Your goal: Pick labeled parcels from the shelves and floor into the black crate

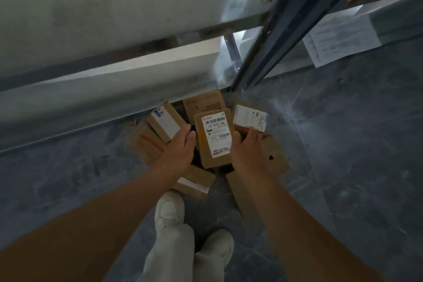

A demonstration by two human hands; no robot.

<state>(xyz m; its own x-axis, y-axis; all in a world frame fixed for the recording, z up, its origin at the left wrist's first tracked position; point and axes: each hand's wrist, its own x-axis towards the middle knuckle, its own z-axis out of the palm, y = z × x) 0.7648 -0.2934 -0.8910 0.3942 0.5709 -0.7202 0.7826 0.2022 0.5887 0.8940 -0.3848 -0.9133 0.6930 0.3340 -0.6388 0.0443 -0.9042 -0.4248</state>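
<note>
Several brown cardboard parcels lie in a heap on the floor at the foot of the shelf. The centre parcel [215, 139] lies face up with a white barcode label. My left hand [180, 146] reaches in with straight fingers, its tips touching the near corner of the left parcel [165, 121], which has a white label. My right hand [247, 146] curls its fingers over the near edge of the right parcel [250, 118], which has a red-and-white label, with the thumb beside the centre parcel. No black crate is in view.
White shelf boards [109, 18] overhang the heap at the back left, and a blue-grey upright post [274, 36] stands just behind it. A paper sheet [341, 39] hangs on the right shelf. My two white shoes [169, 210] stand on the dark floor just before the heap.
</note>
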